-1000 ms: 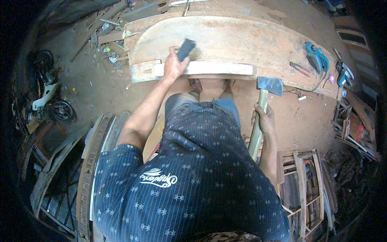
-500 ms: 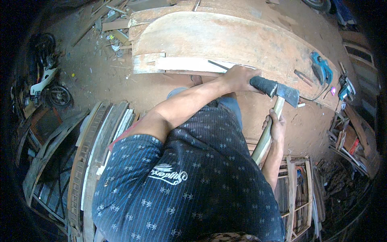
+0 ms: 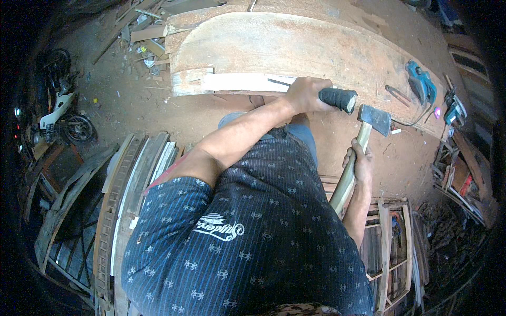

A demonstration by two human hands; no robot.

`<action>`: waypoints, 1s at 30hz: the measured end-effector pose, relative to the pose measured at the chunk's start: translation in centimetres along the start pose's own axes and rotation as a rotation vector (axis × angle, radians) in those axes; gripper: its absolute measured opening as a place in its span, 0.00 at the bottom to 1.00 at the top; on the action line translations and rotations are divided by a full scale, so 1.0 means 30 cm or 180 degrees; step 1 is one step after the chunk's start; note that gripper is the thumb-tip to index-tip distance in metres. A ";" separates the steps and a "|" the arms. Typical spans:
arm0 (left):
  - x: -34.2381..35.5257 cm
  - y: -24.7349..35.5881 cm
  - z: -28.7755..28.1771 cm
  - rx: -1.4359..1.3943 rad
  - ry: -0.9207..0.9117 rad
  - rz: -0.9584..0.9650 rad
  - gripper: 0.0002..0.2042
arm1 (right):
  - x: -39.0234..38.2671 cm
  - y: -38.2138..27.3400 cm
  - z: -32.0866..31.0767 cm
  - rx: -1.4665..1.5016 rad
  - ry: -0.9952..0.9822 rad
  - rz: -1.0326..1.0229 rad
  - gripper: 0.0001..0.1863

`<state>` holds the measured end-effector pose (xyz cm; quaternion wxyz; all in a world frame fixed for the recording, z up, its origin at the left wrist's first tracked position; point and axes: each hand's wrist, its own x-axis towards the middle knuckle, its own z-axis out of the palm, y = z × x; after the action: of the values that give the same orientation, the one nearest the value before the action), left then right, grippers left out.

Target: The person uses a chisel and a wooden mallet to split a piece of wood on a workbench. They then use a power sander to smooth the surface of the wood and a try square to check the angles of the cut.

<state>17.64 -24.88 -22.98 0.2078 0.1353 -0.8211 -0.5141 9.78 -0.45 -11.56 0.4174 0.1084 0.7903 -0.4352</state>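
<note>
My left hand [image 3: 305,96] is closed around a tool with a black-wrapped handle [image 3: 337,99]; a thin dark strip, apparently its blade, extends leftward over a white wooden strip [image 3: 232,81] along the bench's front edge. My right hand [image 3: 359,163] grips the pale wooden handle [image 3: 342,187] of an axe, whose dark metal head [image 3: 375,120] points up, just right of the black handle's end with a small gap between them. The strip lies on a large weathered plywood worktop [image 3: 274,42].
On the worktop's right lie a blue power tool [image 3: 420,84], pincers [image 3: 398,96] and another power tool [image 3: 454,113]. Wood scraps [image 3: 150,42] litter the back left. A motorcycle [image 3: 66,113] stands left. Stacked planks [image 3: 126,174] and wooden frames [image 3: 392,247] flank me.
My left hand has swung right with the black-handled tool from over the worktop toward the axe head, then drawn slightly back. My right hand and axe have shifted right.
</note>
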 end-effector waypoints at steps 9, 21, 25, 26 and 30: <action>0.023 -0.018 -0.017 -0.0164 0.0110 -0.0265 0.21 | -0.136 -0.177 -0.045 0.0159 0.0400 -0.0776 0.11; 0.009 -0.016 -0.044 -0.0365 0.0161 -0.0274 0.19 | -0.094 -0.282 0.134 -0.1886 0.0150 -0.1854 0.08; 0.004 -0.003 -0.066 -0.0547 0.0059 -0.0412 0.20 | -0.131 -0.347 0.118 -0.0609 -0.0029 -0.1259 0.10; -0.016 -0.006 -0.064 -0.0483 0.0133 -0.0475 0.20 | -0.167 -0.399 0.131 -0.0511 0.0318 -0.1377 0.10; 0.016 -0.024 -0.096 -0.0554 0.0388 -0.0673 0.20 | -0.221 -0.519 0.078 0.0370 0.0758 -0.2860 0.11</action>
<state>18.61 -27.68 -22.43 0.2129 0.2335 -0.7404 -0.5932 6.95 -10.31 2.10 0.0871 -0.1722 0.7756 -0.6010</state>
